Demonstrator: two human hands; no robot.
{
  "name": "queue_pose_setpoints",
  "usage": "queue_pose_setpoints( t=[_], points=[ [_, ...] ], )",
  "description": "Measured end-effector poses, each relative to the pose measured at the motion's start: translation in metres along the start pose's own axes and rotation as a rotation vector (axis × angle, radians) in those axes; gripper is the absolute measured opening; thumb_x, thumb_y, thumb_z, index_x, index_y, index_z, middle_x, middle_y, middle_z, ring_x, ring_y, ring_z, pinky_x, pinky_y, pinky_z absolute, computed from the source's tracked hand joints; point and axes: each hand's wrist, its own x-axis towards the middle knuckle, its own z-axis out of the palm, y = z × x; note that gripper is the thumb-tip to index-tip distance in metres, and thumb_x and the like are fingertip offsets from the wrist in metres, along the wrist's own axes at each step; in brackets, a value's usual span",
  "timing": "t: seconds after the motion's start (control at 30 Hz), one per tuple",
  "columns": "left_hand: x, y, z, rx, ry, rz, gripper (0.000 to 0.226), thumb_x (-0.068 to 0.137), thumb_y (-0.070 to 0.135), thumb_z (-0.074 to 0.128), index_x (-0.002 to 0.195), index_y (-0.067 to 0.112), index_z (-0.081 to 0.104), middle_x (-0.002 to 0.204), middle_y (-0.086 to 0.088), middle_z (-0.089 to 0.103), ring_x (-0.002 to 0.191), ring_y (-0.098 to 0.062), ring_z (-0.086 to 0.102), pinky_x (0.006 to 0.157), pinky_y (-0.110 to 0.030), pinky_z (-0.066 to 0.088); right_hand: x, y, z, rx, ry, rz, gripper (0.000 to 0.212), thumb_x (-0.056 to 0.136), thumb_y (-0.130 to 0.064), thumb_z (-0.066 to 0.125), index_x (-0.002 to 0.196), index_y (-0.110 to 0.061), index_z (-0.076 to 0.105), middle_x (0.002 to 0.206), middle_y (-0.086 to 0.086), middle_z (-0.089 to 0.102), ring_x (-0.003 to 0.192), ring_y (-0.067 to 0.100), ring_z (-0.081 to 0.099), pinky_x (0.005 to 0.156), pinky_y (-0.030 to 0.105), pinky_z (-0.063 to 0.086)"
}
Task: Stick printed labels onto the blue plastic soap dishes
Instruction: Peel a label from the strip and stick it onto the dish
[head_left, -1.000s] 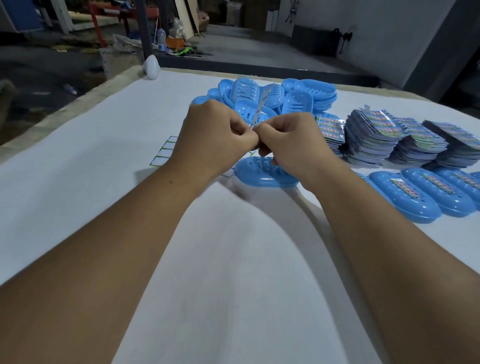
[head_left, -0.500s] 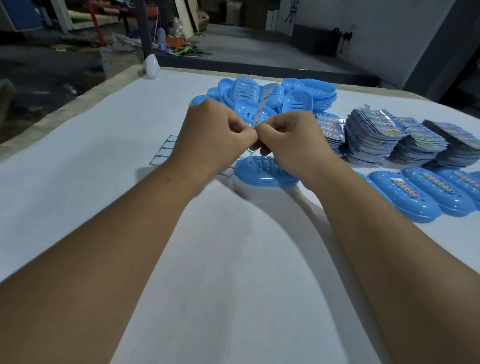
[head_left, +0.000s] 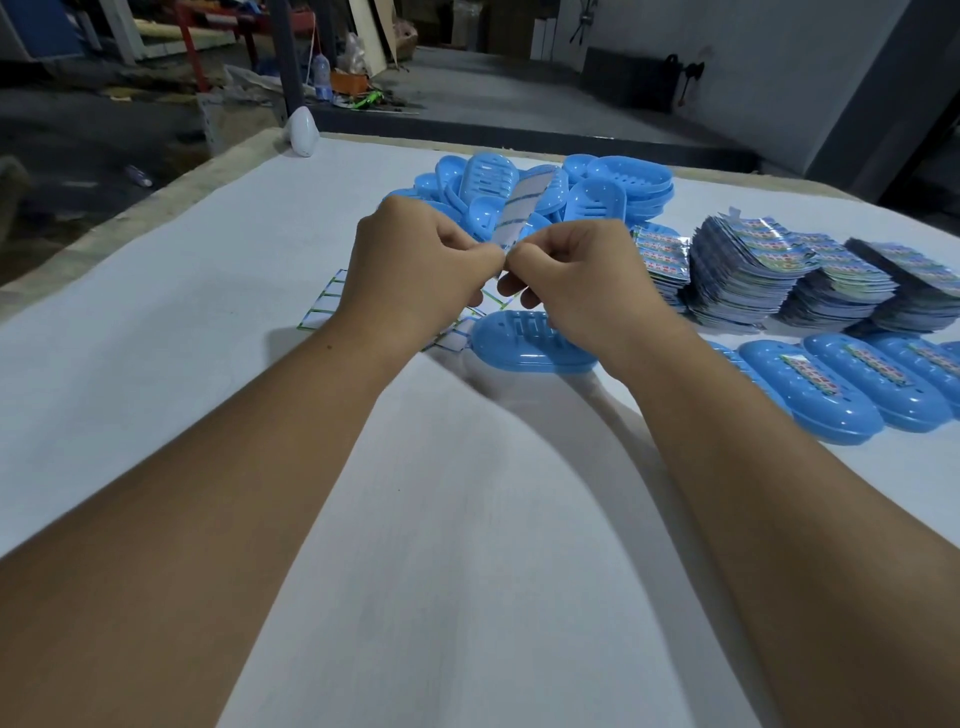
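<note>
Head view: both forearms reach in from the bottom edge, hands meeting at centre over the white tabletop (head_left: 156, 364). Left hand (head_left: 415, 275) has fingers curled, thumb and forefinger pinching the lower end of a label strip (head_left: 519, 210). Right hand (head_left: 576, 280) also curled, pinching the same strip right beside the left fingertips; the two hands touch or nearly touch at the pinch. Strip stands up and tilts away from the camera, pale backing with thin bluish lines, its top end over the pile behind. Directly under the hands, a blue soap dish (head_left: 524, 348) lies upside down on the tabletop, slots visible on top, partly hidden by the right wrist. Left of it, spent backing sheets (head_left: 322, 306) with green-edged empty cells lie flat, partly under the left hand. Behind the hands, a loose pile of unlabelled blue soap dishes (head_left: 597, 192), several stacked. To the right, stacks of printed label sheets (head_left: 748, 270), colourful, fanned and piled high, several stacks side by side. Nearer the camera, in front of the stacks, a row of labelled soap dishes (head_left: 810, 389) lies upside down, each with a printed label along its top. White rounded object (head_left: 302, 130) at the far left tabletop corner, can't tell what. Cluttered workshop floor beyond.
</note>
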Motion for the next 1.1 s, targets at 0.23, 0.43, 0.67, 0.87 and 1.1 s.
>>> queue_pose_setpoints(
  t=[0.23,0.43,0.67,0.87,1.1],
  points=[
    [0.005,-0.003,0.002,-0.233,-0.049,-0.205,0.020,0.077,0.020,0.064,0.068,0.005,0.072,0.059,0.002,0.070,0.052,-0.009,0.064,0.063,-0.027,0.059,0.000,0.000,0.000,0.000,0.004,0.028,0.023,0.089,-0.018,0.060,0.076,-0.009,0.077,0.070,-0.004,0.076,0.052,0.002,0.053,0.043,0.016,0.039],
    [0.007,-0.003,0.002,-0.368,-0.069,-0.315,0.016,0.079,0.016,0.062,0.076,0.002,0.071,0.063,-0.003,0.066,0.053,-0.013,0.060,0.054,-0.021,0.053,-0.001,-0.001,-0.001,0.018,0.001,0.070,0.024,0.088,-0.020,0.058,0.075,-0.012,0.076,0.071,-0.006,0.076,0.057,0.004,0.056,0.049,0.020,0.042],
    [0.009,-0.004,0.003,-0.381,-0.058,-0.337,0.015,0.080,0.015,0.061,0.073,0.005,0.069,0.059,-0.001,0.066,0.050,-0.011,0.059,0.050,-0.019,0.050,0.001,0.001,-0.001,0.020,0.026,0.130,0.026,0.086,-0.022,0.058,0.076,-0.008,0.077,0.073,0.000,0.077,0.059,0.010,0.054,0.050,0.022,0.039],
    [0.010,-0.004,0.003,-0.369,-0.050,-0.339,0.015,0.080,0.016,0.061,0.070,0.006,0.067,0.060,-0.002,0.066,0.049,-0.011,0.060,0.050,-0.019,0.050,0.004,0.004,-0.001,0.027,0.057,0.157,0.028,0.084,-0.024,0.058,0.073,-0.005,0.075,0.068,0.000,0.075,0.054,0.008,0.052,0.044,0.018,0.038],
    [0.015,-0.008,0.003,-0.283,-0.018,-0.305,0.018,0.080,0.019,0.060,0.077,0.003,0.068,0.060,-0.001,0.066,0.048,-0.010,0.060,0.052,-0.020,0.051,0.003,0.004,-0.004,-0.018,0.095,0.155,0.031,0.082,-0.028,0.057,0.069,-0.003,0.071,0.062,-0.002,0.072,0.053,0.013,0.049,0.048,0.028,0.040]
  ],
)
